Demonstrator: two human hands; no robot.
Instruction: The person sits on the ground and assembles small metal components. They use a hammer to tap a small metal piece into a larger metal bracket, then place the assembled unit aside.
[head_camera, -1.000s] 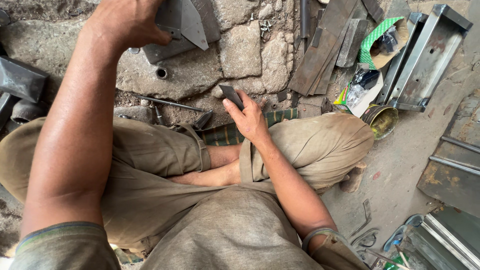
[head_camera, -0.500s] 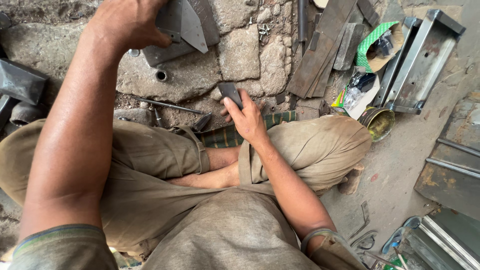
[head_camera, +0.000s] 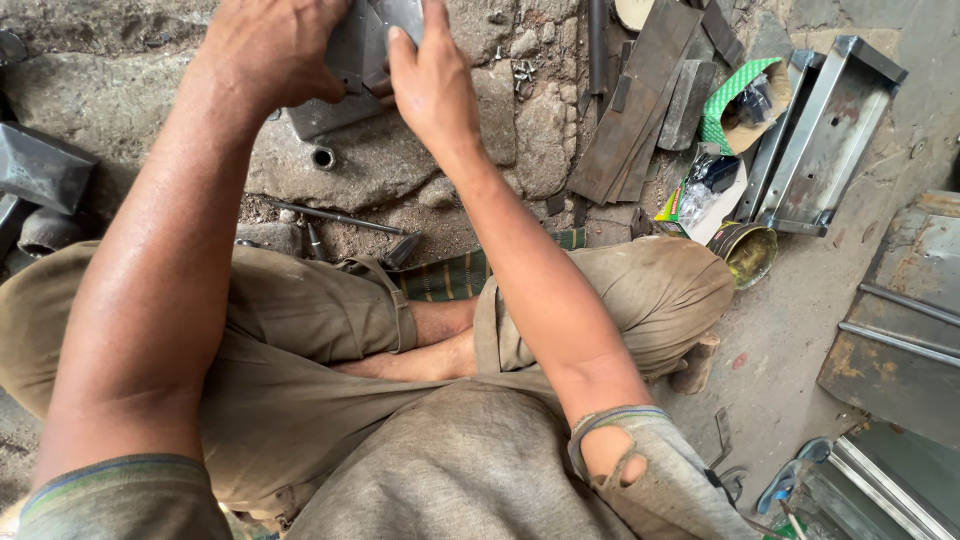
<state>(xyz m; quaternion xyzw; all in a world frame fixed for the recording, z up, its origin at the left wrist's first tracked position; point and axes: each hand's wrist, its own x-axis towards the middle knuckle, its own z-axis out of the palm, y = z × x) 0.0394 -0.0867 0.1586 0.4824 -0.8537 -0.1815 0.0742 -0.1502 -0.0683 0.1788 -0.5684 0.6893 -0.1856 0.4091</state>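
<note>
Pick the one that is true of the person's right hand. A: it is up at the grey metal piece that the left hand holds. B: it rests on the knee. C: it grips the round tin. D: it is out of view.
A: the right hand is raised against the grey metal piece, which the left hand grips from the other side.

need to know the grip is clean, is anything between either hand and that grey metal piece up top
Nothing visible. The left hand grips the grey metal piece from its left side, and the right hand lies directly against its right side. No rag, tool or scrap shows between them.
</note>
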